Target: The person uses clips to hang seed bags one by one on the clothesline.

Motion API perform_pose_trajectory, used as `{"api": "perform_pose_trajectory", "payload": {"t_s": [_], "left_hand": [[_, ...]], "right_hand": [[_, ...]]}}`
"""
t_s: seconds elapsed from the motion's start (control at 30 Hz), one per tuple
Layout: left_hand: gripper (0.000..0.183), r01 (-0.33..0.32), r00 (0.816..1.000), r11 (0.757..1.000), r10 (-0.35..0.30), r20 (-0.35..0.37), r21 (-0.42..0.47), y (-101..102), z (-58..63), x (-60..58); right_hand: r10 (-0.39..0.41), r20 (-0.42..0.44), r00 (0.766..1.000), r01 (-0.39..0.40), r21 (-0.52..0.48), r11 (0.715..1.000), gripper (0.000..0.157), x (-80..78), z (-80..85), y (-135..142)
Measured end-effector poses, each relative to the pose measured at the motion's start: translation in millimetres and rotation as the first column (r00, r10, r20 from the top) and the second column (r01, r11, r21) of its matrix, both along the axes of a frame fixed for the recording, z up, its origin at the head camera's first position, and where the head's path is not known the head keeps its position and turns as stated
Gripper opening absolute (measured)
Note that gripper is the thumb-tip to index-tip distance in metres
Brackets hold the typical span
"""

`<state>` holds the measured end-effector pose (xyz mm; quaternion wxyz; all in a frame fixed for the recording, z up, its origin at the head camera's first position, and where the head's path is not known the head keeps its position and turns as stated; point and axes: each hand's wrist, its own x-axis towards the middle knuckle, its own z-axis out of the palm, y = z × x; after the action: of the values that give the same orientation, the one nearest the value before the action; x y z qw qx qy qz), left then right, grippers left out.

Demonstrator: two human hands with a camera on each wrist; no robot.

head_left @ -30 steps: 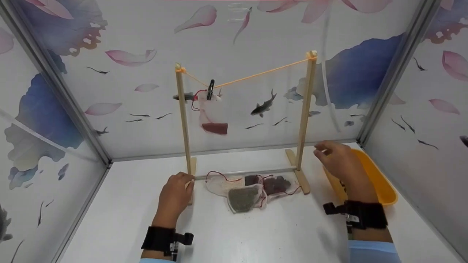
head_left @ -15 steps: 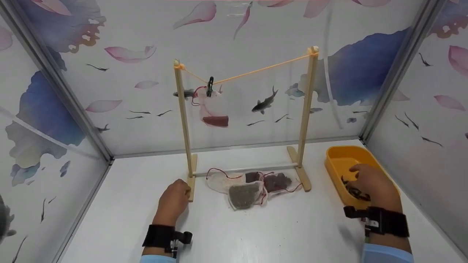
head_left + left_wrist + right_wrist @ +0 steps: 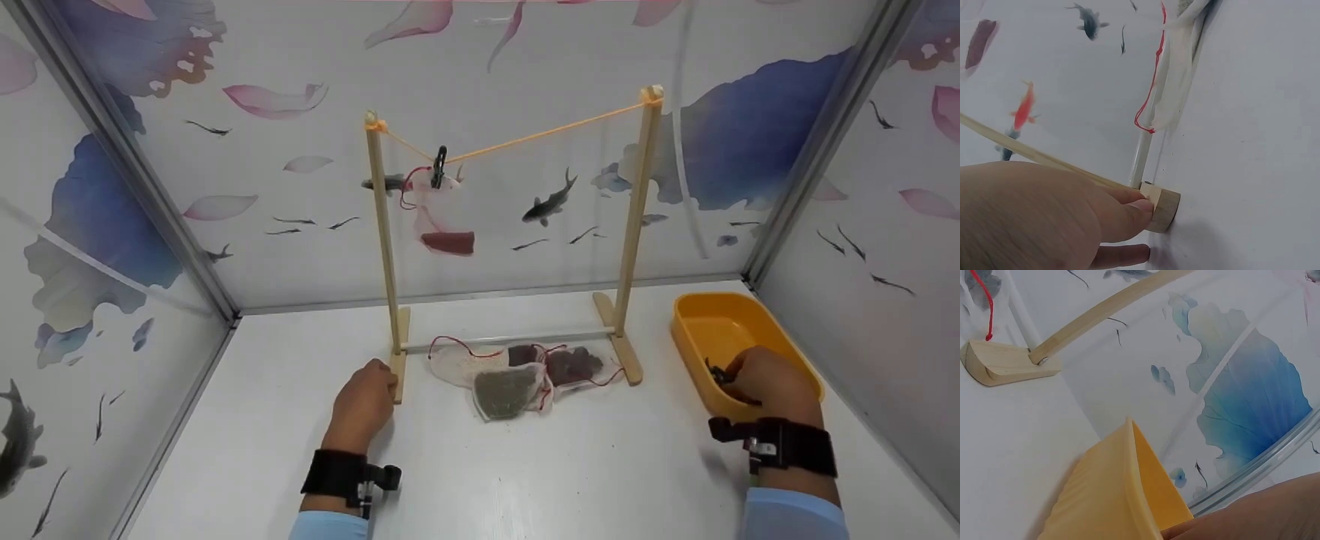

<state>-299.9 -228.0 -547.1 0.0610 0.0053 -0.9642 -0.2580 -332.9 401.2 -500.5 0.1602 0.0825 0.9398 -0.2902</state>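
My left hand (image 3: 365, 397) grips the left foot (image 3: 1163, 208) of a wooden stand, thumb and fingers round its near end. My right hand (image 3: 776, 382) reaches down into a yellow plastic tray (image 3: 694, 367), its fingers at some small dark clips (image 3: 720, 373). I cannot tell whether it pinches one; the tray's wall hides the fingertips in the right wrist view. From the stand's orange cord (image 3: 540, 135), a black clip (image 3: 439, 166) holds a sheer drawstring pouch (image 3: 442, 214) with reddish-brown contents.
Several sheer pouches with red drawstrings, one with greenish contents (image 3: 506, 391), lie overlapping beside the stand's white crossbar (image 3: 517, 337). The right post (image 3: 637, 217) stands between them and the tray. Printed panels (image 3: 300, 262) enclose the white table (image 3: 525, 480) at back and sides.
My right hand has moved from above the tray's left rim down into it, to the dark clips. The left hand stays at the stand's foot. The view has shifted slightly.
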Motion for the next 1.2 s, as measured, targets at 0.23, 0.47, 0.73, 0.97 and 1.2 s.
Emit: {"api": "perform_pose_trajectory", "payload": {"t_s": [0.23, 0.47, 0.73, 0.97, 1.2], "left_hand": [[0.012, 0.013, 1.0, 0.999, -0.014, -0.016, -0.048, 1, 2.3, -0.1], [0.01, 0.006, 1.0, 1.0, -0.005, 0.008, -0.026, -1, 2.2, -0.9], [0.008, 0.006, 1.0, 1.0, -0.006, 0.02, -0.015, -1, 3.1, -1.0], [0.007, 0.026, 0.999, 1.0, -0.026, 0.043, 0.008, 0, 6.7, 0.3], [0.028, 0.034, 0.999, 0.997, -0.034, 0.007, 0.066, 5, 39.1, 7.2]], "right_hand": [[-0.008, -0.016, 1.0, 0.008, -0.019, 1.0, 0.034, -1.6, -0.7, 3], [-0.005, -0.091, 0.996, 0.009, 0.047, 0.999, 0.027, -5.6, -4.4, 4], [-0.019, -0.185, 0.983, 0.03, 0.061, 0.998, 0.019, -10.5, -0.9, 6], [-0.135, -0.339, 0.931, 0.14, -0.008, 0.99, 0.037, -8.0, 16.0, -3], [-0.208, -0.421, 0.883, 0.108, -0.248, 0.963, 0.043, -8.6, 46.6, -52]]}}
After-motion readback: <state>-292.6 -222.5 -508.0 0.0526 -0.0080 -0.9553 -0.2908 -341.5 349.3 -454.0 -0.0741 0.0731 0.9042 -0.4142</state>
